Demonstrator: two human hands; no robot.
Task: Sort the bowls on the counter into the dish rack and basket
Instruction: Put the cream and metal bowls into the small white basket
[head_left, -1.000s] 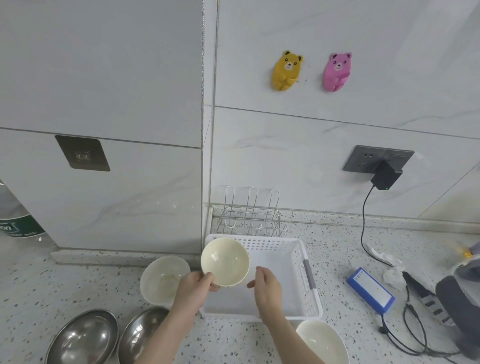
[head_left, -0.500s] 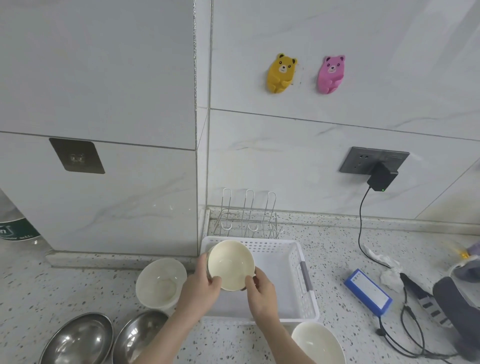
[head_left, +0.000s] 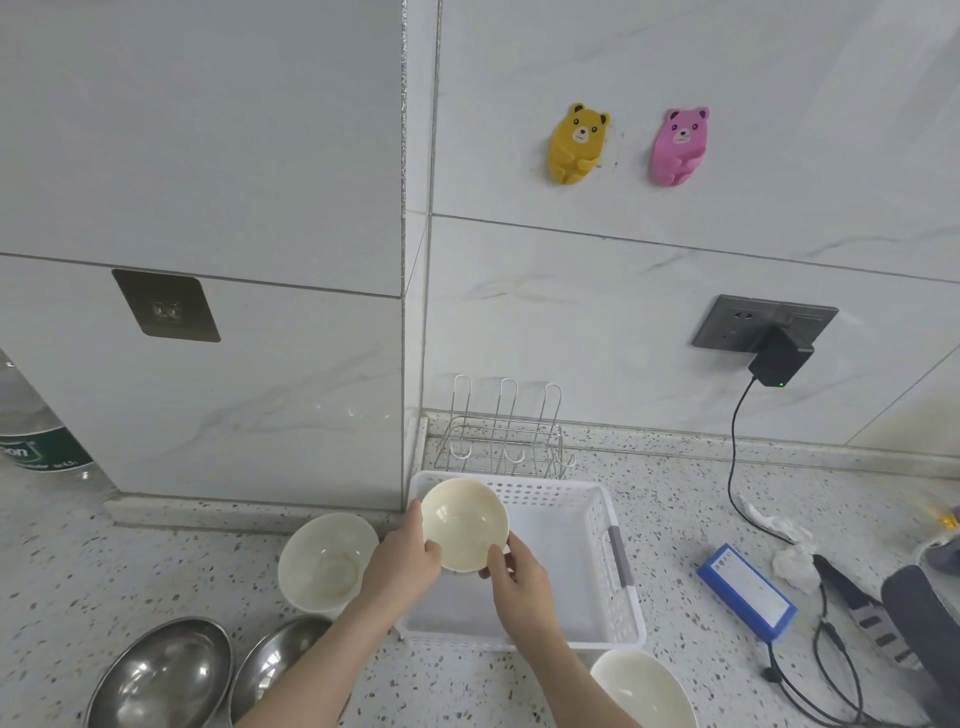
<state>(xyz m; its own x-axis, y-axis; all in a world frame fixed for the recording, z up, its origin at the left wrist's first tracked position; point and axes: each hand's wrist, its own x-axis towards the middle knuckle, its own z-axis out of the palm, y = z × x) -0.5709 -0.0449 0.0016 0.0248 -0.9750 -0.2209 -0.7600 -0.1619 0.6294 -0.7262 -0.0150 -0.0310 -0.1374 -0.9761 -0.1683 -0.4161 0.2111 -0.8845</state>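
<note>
— Where's the cream bowl (head_left: 464, 524)?
— Over the white basket (head_left: 592, 525), tilted, left hand (head_left: 402, 564) and right hand (head_left: 519, 579) each with a grip pinching its rim
— The rack (head_left: 506, 441)?
— Behind the basket

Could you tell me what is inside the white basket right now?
The basket looks empty: its bare white floor shows. The cream bowl, gripped by the left hand and right hand, covers the near-left part, so that area cannot be checked.
</note>
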